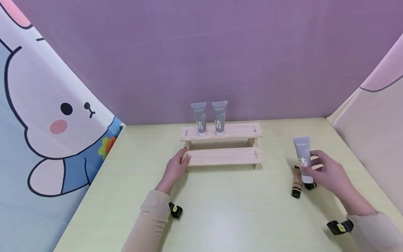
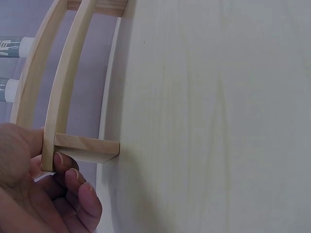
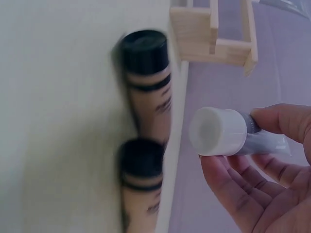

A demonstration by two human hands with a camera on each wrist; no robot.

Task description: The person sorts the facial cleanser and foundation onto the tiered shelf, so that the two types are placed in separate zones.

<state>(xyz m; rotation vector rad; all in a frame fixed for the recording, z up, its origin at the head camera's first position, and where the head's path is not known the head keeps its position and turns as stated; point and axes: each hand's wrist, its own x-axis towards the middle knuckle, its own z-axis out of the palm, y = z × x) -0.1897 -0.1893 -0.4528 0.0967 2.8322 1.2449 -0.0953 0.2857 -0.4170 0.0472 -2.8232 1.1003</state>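
Observation:
A two-tier wooden rack (image 1: 221, 156) stands on the table. My left hand (image 1: 177, 166) pinches the left end of its lower board; in the left wrist view, the thumb and curled fingers (image 2: 87, 199) meet around the board's end (image 2: 48, 150). Two grey squeeze tubes (image 1: 199, 119) stand cap-down side by side on the upper board. On the right, my right hand (image 1: 330, 172) grips a third grey tube (image 1: 303, 154) between thumb and fingers, its white cap (image 3: 218, 131) pointing down. Two brown tubes with black caps (image 1: 297, 183) lie below it, one partly hidden by this hand.
A purple cloth wall (image 1: 220, 63) rises behind the table's back edge. Printed cloth with a cartoon rabbit (image 1: 63, 122) hangs at the left, and a pale cloth (image 1: 374, 133) borders the right. The pale table (image 1: 220, 210) spreads in front of the rack.

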